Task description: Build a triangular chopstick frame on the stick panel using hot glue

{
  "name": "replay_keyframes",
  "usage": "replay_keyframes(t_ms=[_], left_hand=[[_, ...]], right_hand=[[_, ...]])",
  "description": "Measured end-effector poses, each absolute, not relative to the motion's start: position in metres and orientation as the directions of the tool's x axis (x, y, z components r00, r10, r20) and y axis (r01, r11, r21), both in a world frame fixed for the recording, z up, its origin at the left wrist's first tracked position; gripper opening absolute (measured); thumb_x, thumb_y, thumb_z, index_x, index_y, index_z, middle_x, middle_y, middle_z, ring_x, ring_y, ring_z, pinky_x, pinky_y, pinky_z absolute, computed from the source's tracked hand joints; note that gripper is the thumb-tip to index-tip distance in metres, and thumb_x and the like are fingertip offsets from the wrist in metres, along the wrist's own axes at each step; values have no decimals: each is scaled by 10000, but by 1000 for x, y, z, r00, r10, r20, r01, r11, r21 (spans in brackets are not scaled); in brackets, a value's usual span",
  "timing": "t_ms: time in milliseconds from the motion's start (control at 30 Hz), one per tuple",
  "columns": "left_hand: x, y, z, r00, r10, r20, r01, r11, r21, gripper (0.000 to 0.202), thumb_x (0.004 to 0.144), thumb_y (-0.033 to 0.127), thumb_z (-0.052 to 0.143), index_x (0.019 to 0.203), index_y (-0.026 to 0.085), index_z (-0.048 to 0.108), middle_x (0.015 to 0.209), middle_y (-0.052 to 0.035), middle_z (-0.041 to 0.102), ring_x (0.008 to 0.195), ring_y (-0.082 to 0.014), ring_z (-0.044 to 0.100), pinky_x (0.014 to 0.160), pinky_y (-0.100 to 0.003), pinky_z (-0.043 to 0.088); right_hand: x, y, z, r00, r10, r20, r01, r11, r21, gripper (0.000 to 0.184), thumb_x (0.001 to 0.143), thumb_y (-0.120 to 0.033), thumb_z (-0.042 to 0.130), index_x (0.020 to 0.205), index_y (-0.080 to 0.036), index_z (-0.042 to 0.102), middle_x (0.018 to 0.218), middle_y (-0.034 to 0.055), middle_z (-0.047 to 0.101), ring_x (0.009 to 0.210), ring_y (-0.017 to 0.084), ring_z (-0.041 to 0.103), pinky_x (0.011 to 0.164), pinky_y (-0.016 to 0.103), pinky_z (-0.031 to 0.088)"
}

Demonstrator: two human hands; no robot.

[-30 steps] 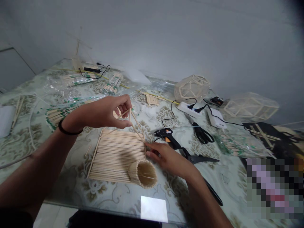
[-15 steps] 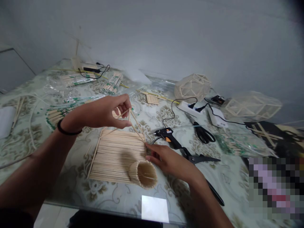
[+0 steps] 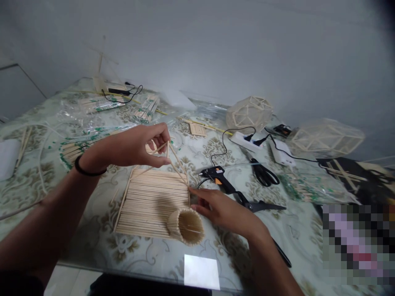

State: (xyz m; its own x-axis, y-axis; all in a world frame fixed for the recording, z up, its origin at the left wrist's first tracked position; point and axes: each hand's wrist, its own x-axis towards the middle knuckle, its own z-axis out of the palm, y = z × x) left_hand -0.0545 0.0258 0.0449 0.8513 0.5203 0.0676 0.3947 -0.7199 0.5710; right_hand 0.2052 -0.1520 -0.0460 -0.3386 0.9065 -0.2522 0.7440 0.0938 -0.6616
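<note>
Two bare hands at work on a stick model, seen from above. The left hand (image 3: 154,146) is raised over the far part of a flat stick panel (image 3: 148,201); its grip is narrow, thumb and fingers pinching the peak of a stick frame (image 3: 177,159). Sticks slope from this peak toward the panel's far corners. The right hand (image 3: 224,211) lies low at the panel's right edge, fingertips at the frame's foot; whether its grip closes on a stick cannot be told. The panel lies flat on the table (image 3: 123,253), with a round stick cup (image 3: 185,226) at its near right corner, mouth showing. Right of the panel lie a glue gun (image 3: 224,181), black-handled scissors (image 3: 264,174) and, partly hidden by the right arm, a dark cutting tool (image 3: 262,206).
</note>
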Motion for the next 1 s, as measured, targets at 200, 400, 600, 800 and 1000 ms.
replay_keyframes(t_ms=[200, 400, 600, 800, 1000], left_hand=[[-54, 25, 45, 847, 529, 62, 403, -713, 574, 392, 817, 506, 751, 1023, 213, 591, 990, -25, 708, 918, -183, 666, 833, -300, 492], [-55, 25, 46, 847, 528, 55, 408, -715, 568, 404, 825, 521, 748, 1034, 216, 585, 994, -18, 714, 937, -188, 672, 848, -295, 494], [-54, 25, 45, 848, 528, 52, 411, -716, 564, 403, 829, 523, 747, 1037, 219, 583, 1002, -22, 719, 948, -192, 677, 853, -296, 489], [-54, 24, 46, 848, 526, 63, 401, -715, 572, 383, 820, 500, 746, 1013, 213, 581, 981, -20, 704, 912, -183, 661, 834, -295, 486], [-54, 25, 44, 853, 517, 73, 389, -722, 572, 390, 825, 506, 750, 1023, 215, 583, 972, -20, 702, 908, -179, 655, 833, -294, 484]], right_hand=[[203, -151, -46, -339, 904, -260, 756, 97, -647, 239, 1040, -335, 608, 1185, -173, 709, 857, 38, 724, 709, 177, 606, 678, 299, 433], [205, -150, -46, -300, 925, -232, 790, 104, -604, 371, 1051, -321, 585, 1392, -225, 693, 1053, 97, 776, 856, 217, 682, 807, 331, 491], [205, -148, -48, -300, 928, -220, 777, 104, -621, 384, 1061, -335, 573, 1414, -245, 695, 1138, 106, 788, 937, 235, 715, 867, 352, 520], [203, -146, -51, -301, 935, -188, 787, 133, -602, 319, 1075, -328, 541, 1273, -218, 764, 1144, 109, 796, 946, 238, 716, 855, 344, 507], [200, -144, -55, -289, 938, -191, 818, 138, -558, 297, 1084, -325, 523, 1154, -198, 782, 1044, 96, 804, 879, 225, 709, 789, 316, 476]])
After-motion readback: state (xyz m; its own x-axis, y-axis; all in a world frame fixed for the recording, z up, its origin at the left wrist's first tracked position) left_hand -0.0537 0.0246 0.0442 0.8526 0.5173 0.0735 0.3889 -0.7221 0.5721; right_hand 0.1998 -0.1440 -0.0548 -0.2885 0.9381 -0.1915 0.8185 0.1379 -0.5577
